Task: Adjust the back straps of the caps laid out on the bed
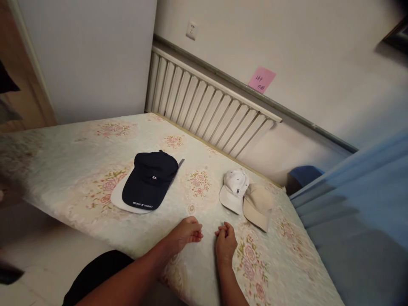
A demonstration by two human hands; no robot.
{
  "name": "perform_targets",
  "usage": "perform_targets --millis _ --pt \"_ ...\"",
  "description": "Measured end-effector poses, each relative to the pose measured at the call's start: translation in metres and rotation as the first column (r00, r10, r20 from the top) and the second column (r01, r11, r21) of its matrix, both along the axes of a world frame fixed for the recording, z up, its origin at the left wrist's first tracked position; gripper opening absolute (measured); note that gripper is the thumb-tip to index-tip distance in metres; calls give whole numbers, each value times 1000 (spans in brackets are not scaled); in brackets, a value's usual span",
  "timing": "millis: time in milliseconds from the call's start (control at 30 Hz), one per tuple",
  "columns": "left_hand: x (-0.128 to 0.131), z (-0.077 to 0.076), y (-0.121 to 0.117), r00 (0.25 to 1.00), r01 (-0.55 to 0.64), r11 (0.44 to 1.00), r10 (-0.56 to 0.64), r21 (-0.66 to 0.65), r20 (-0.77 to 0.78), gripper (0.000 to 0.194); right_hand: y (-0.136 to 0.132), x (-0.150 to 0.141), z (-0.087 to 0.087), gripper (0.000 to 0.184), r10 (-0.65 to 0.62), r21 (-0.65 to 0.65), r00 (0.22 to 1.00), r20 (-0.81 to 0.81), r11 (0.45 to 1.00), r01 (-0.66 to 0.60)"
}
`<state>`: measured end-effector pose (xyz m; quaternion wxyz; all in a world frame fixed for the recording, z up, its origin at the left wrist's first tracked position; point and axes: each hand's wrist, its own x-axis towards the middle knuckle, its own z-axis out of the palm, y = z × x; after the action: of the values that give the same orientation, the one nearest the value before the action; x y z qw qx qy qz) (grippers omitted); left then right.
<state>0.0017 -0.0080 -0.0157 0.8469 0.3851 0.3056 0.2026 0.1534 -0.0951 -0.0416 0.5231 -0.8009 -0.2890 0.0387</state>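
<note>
My left hand (188, 230) is just above the near part of the flowered cloth (204, 214), fingers curled in and nothing visible in them. Beside it, a short gap to the right, my right hand (227, 241) is loosely closed too, with nothing to be seen in it. Up and left of my hands lies a dark navy cap (151, 176) with white lettering on its brim. From under it sticks out a white brim (117, 196). Beyond my right hand a small white cap (236, 187) leans against a beige cap (258, 204); neither hand touches them.
A white radiator (204, 97) runs along the wall behind the cloth-covered surface. Above it are a pink note (262, 79) and a socket (191, 30). A blue curtain (357, 204) hangs at the right, with a dark blue object (304, 175) behind its edge.
</note>
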Motion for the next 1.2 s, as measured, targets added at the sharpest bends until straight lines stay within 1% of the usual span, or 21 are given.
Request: perform_targets --millis 233,467,633,867,1200 --pt "0 -2 0 1000 5 1000 -5 0 5 32 0 0 -1 32 0 -17 1000 19 1000 0" --pt "0 0 1 1000 -1 1000 1 -6 -10 33 0 0 -1 33 2 -37 1000 30 999 -1" --pt "0 1 1 1000 4 1000 -4 -4 -8 32 0 1 -2 33 3 -45 1000 29 999 -2" --pt "1 -2 1 1000 -4 1000 4 0 -6 30 0 1 -1 33 2 -41 1000 24 999 -1" --pt "-1 4 0 1000 4 1000 -4 0 -9 30 0 1 -1 33 2 -40 1000 25 999 -1"
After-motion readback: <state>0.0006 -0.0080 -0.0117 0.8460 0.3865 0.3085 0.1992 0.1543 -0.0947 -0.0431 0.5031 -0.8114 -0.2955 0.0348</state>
